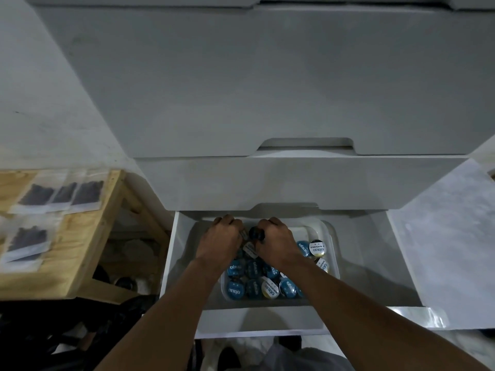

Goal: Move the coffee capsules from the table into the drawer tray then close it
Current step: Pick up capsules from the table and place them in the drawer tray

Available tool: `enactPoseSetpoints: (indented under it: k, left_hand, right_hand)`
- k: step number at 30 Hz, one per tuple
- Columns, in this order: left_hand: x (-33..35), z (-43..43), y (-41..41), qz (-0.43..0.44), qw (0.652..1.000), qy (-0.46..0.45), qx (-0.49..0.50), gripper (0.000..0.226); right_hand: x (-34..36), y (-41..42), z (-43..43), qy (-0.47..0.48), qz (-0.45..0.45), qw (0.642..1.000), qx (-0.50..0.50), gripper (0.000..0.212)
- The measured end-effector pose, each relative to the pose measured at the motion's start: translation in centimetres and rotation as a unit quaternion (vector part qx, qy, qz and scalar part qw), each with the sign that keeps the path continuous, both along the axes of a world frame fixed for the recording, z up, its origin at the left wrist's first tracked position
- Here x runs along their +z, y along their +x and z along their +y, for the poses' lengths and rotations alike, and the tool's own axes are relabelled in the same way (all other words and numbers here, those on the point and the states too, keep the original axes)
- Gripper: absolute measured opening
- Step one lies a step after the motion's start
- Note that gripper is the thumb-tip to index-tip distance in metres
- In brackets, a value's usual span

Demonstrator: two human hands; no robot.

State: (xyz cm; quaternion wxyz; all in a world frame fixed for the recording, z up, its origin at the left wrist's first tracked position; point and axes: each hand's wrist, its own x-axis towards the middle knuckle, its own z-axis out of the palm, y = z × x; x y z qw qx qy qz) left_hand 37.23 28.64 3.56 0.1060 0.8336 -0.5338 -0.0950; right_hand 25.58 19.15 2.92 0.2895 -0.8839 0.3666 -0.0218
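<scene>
Bare left hand, right hand, forearms; grey garment below.

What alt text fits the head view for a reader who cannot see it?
A person's left hand and right hand reach into a tray of blue and white coffee capsules inside an open drawer; the right hand grips a dark capsule.
</scene>
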Motion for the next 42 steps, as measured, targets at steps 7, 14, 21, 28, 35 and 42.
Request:
enactPoseSetpoints:
  k: [7,14,21,28,35,42]
  left_hand:
    - [-0.4,0.7,0.1,0.008,0.999,-0.036,0.008,0.018]
    - [0.1,1.3,0.2,-0.031,0.999,0.006,0.029,0.018]
    - [0.3,1.0,-0.4,-0.040,0.997,0.015,0.059,0.019]
    - [0.9,0.6,-0.9,-0.036,0.997,0.012,0.073,0.023]
    - [3.0,0.5,-3.2,-0.040,0.991,0.029,0.123,0.024]
    - [5.8,-0.4,-7.5,-0.102,0.988,0.037,0.109,0.022]
  right_hand:
    - [0.1,-0.4,0.0,0.004,0.000,1.000,-0.004,0.027]
    - [0.1,-0.6,-0.3,-0.001,0.008,1.000,0.004,0.028]
    - [0.0,0.0,-0.5,-0.004,-0.004,1.000,0.030,0.030]
    - [0.1,-0.3,-1.0,-0.011,-0.018,0.998,0.061,0.034]
    - [0.8,-2.3,-2.6,-0.046,-0.030,0.995,0.088,0.027]
    - [3.2,-6.7,-3.8,-0.106,0.026,0.990,0.093,0.035]
